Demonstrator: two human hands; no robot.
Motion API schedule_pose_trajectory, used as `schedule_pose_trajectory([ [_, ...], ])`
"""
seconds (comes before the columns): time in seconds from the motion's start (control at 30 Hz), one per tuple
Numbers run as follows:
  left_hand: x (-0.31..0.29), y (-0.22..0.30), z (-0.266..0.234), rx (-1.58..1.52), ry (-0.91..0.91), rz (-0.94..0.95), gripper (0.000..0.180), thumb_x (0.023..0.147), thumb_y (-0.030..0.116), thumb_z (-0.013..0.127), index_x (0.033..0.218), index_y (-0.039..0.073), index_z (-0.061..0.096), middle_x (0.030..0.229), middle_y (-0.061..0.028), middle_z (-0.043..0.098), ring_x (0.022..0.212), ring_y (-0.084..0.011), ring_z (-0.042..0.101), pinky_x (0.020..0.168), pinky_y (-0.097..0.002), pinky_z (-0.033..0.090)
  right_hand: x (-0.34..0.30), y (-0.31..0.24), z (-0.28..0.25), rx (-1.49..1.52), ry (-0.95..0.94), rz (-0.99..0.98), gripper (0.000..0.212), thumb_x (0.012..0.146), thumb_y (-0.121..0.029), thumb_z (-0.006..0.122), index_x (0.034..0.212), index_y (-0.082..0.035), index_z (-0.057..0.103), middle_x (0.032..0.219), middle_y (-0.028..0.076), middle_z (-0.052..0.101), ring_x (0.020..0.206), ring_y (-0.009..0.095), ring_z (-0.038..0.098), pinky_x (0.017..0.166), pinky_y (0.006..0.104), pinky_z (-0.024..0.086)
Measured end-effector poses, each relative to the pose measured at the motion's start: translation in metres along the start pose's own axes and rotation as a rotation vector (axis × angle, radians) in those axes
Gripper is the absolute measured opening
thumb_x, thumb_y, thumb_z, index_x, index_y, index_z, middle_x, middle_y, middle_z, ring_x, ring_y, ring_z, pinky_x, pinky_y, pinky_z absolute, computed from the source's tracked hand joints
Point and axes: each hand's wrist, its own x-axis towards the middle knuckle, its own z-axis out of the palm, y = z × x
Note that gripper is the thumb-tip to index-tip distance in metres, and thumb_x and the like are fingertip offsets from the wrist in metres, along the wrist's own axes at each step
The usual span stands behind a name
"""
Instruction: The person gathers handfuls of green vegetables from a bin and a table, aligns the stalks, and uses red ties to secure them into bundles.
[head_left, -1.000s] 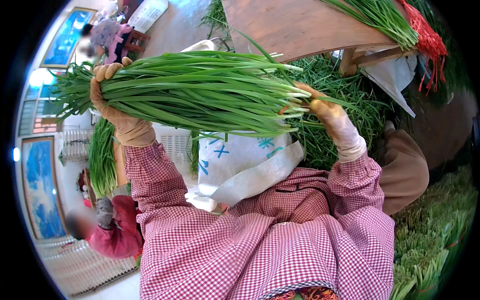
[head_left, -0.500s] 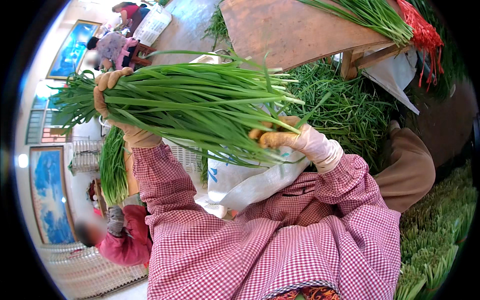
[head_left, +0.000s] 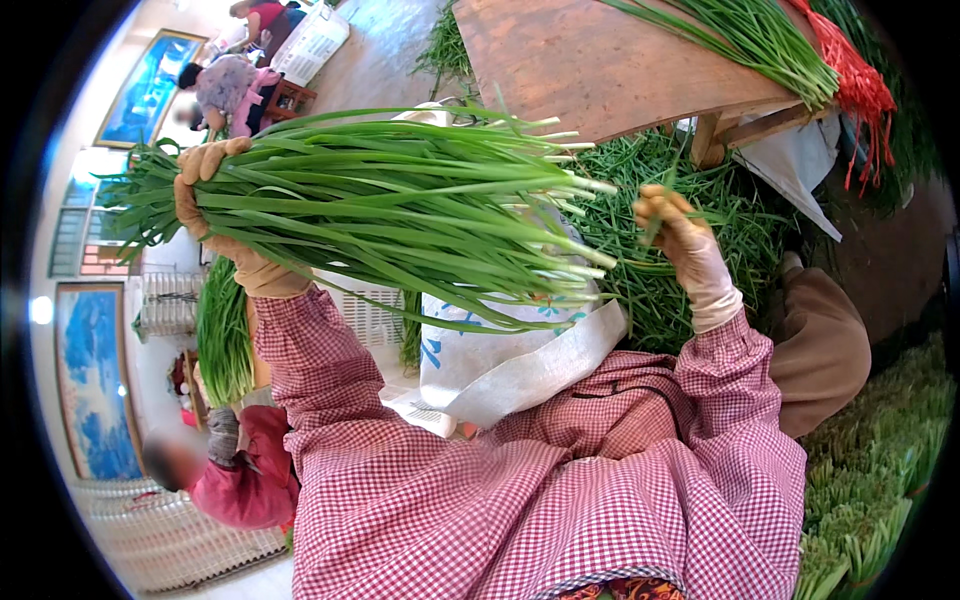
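Observation:
My left hand [head_left: 215,215], in a tan glove, grips a thick bunch of long green chives [head_left: 400,215] near its leafy end and holds it level, with the pale cut ends pointing right. My right hand [head_left: 680,240], also gloved, is just right of the cut ends and apart from the bunch. Its fingers are curled on a thin loose green leaf. Behind that hand lies a loose pile of greens [head_left: 760,225]. A white bag [head_left: 500,350] rests on my lap under the bunch.
A wooden table [head_left: 590,60] stands ahead with more chives [head_left: 760,40] and red ties [head_left: 860,85] on it. Bundled greens [head_left: 870,480] lie at the lower right. At the lower left, a person in a pink jacket [head_left: 240,470] holds another bunch [head_left: 222,335]. Other people [head_left: 225,85] sit far left.
My right hand has let go of the underside of the bunch and moved right, past the cut ends. My left hand still holds the bunch, now a little lower and more level.

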Motion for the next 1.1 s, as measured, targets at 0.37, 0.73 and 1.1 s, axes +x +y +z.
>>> schedule_pose_trajectory([
  [0.37, 0.000, -0.006, 0.002, -0.154, -0.050, -0.108, 0.014, 0.081, 0.012, 0.049, 0.092, 0.013, 0.040, 0.076, 0.0060, 0.041, 0.075, -0.0093, 0.044, 0.084, -0.0327, 0.035, -0.006, -0.008, 0.052, -0.121, -0.362, 0.103, 0.038, 0.086, -0.031, 0.054, 0.106, 0.001, 0.056, 0.085, 0.006, 0.061, 0.069, 0.013, 0.056, 0.064, 0.0244, 0.045],
  [0.73, 0.011, -0.009, -0.013, 0.166, 0.080, -0.051, 0.007, 0.085, 0.016, 0.046, 0.084, 0.009, 0.047, 0.080, 0.0018, 0.051, 0.080, -0.0139, 0.049, 0.090, -0.0363, 0.035, -0.027, -0.013, 0.021, -0.274, -0.161, 0.061, 0.037, 0.083, -0.032, 0.057, 0.107, -0.005, 0.057, 0.095, 0.007, 0.061, 0.088, 0.013, 0.055, 0.082, 0.0268, 0.041],
  [1.1, 0.008, -0.022, 0.001, 0.187, 0.049, -0.065, 0.009, 0.086, 0.016, 0.046, 0.090, 0.009, 0.044, 0.082, 0.0030, 0.049, 0.080, -0.0136, 0.048, 0.090, -0.0364, 0.035, -0.009, -0.039, 0.085, 0.165, -0.192, 0.055, 0.036, 0.080, -0.033, 0.062, 0.102, -0.004, 0.058, 0.090, 0.002, 0.061, 0.072, 0.006, 0.056, 0.059, 0.0193, 0.046],
])
